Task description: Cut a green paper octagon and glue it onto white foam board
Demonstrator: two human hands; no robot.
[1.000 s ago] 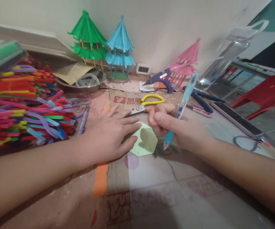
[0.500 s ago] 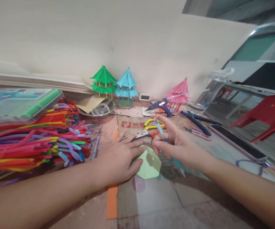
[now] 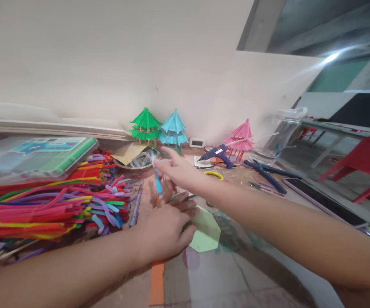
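My left hand (image 3: 167,226) lies flat on the table, fingers spread, pressing on the left part of a pale green hexagon of paper (image 3: 206,234). My right hand (image 3: 177,171) reaches across over the left hand toward the back left, holding a blue pen (image 3: 157,182) that hangs point down from its fingers. The hand is close to a metal bowl (image 3: 140,161) and a brown card sheet (image 3: 125,153). Yellow-handled scissors (image 3: 213,174) lie partly hidden behind my right forearm.
A big heap of coloured pipe cleaners (image 3: 50,201) with a clear plastic case (image 3: 34,156) on top fills the left. Green (image 3: 145,125), blue (image 3: 173,128) and pink (image 3: 241,136) paper pagodas stand by the wall. A glue gun (image 3: 215,154), pliers (image 3: 266,173), phone (image 3: 322,197), orange strip (image 3: 157,284).
My right hand has swung from the middle right to the back left, carrying the pen over the left hand. The camera has tilted up. My left hand stays on the hexagon.
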